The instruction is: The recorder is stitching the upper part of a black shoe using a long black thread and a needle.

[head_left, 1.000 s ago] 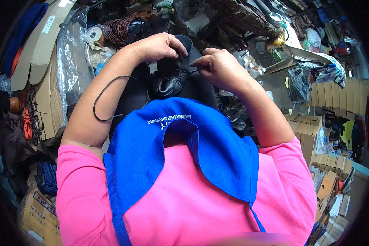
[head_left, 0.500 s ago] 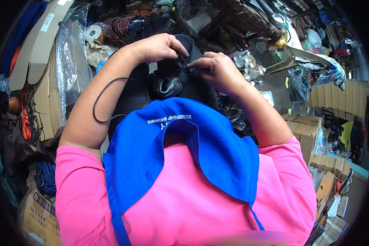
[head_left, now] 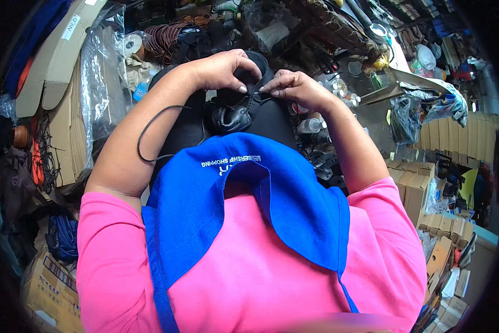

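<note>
Hands barely shifted; both hands' fingers pinching black shoe (head_left: 235,114), apron (head_left: 249,205) hiding lower part.

Single view: head cam, fisheye, looks steeply down over wearer's chest, pink shirt (head_left: 271,283) and blue apron (head_left: 233,205) fill lower half, very close. Both hands near top centre, cluttered workbench (head_left: 371,111) beyond. Edges bend, dark vignette at rim. No 2nd view, no overlap.

Stacked cardboard boxes (head_left: 427,188) and clear plastic bags (head_left: 102,94) crowd a cluttered workshop.
</note>
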The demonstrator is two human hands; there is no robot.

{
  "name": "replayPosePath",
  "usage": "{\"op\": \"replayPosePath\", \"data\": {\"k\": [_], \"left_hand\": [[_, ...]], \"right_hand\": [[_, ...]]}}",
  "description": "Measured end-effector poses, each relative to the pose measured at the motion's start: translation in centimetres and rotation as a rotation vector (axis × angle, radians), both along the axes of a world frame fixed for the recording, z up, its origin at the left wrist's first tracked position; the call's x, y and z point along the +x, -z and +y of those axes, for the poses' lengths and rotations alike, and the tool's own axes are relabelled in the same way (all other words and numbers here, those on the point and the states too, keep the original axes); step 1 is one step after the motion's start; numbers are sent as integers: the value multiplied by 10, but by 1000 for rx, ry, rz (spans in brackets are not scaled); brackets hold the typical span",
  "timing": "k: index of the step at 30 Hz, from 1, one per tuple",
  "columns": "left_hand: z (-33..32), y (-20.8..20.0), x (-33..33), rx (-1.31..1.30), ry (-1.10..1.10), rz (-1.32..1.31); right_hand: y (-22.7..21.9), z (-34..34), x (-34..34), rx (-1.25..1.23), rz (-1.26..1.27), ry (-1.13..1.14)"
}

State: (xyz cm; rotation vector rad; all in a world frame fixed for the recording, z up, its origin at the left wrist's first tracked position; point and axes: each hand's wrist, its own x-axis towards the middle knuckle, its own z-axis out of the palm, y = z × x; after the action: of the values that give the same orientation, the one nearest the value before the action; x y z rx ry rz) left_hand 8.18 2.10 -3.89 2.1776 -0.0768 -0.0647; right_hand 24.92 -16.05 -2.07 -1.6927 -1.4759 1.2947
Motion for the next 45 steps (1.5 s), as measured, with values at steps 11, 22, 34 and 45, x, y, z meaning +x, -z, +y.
{"op": "replayPosePath", "data": {"k": [11,22,34,45], "left_hand": [[1,12,-6,29,-127,-15],[-54,-3,-54,277,-528,-94],[-39,11,-48,-335,-456,115],[104,-66,-153,159,-713,397]], "right_hand": [[9,3,-33,133,-92,112],[2,-30,-68,569,-835,116],[7,-34,-60,566,-692,166],[-6,-38,-75,378,-932,61]]}}
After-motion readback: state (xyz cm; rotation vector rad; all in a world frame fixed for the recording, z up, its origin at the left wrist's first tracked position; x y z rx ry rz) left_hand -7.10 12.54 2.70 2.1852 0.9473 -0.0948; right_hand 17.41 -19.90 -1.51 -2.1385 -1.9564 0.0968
